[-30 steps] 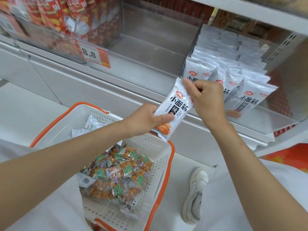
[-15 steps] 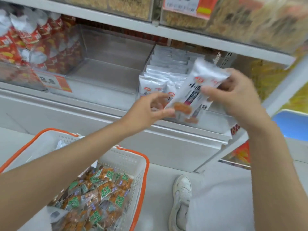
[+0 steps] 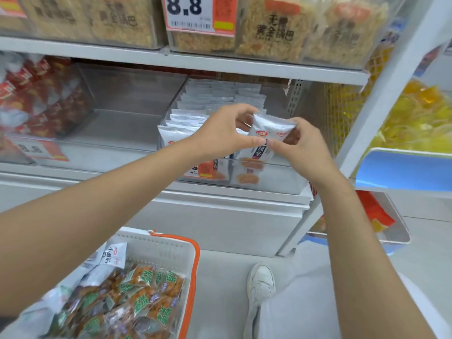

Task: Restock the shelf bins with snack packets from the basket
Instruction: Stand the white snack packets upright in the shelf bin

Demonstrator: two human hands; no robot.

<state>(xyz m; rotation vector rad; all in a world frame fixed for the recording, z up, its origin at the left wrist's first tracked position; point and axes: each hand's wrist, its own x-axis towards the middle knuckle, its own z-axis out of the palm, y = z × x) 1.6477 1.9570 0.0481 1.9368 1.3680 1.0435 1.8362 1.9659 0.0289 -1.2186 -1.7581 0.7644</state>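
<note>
The step in hand is seating one white packet (image 3: 270,127) at the front of the clear bin (image 3: 288,178) on the middle shelf. The packet stands upright with its lower part already behind the bin's front wall, just ahead of the packets filed there (image 3: 188,118). Both hands are clamped on it: the left hand (image 3: 225,133) pinches its left edge between thumb and curled fingers, and the right hand (image 3: 302,152) pinches the right edge, the two thumbs almost meeting on the printed face. To do this well, I would lower it straight down until the bottom seam rests on the bin floor, printed side facing out, then press it lightly back against the packet behind so the row stays tight and level. Letting go with one hand first, while the other steadies the top, should stop the slippery foil from flopping forward over the wall. A gentle pinch is enough; squeezing would likely crease it. The basket (image 3: 156,248) sits low on the left, with many green-labelled snacks (image 3: 141,297) and at least one more white packet (image 3: 115,254) waiting.
</note>
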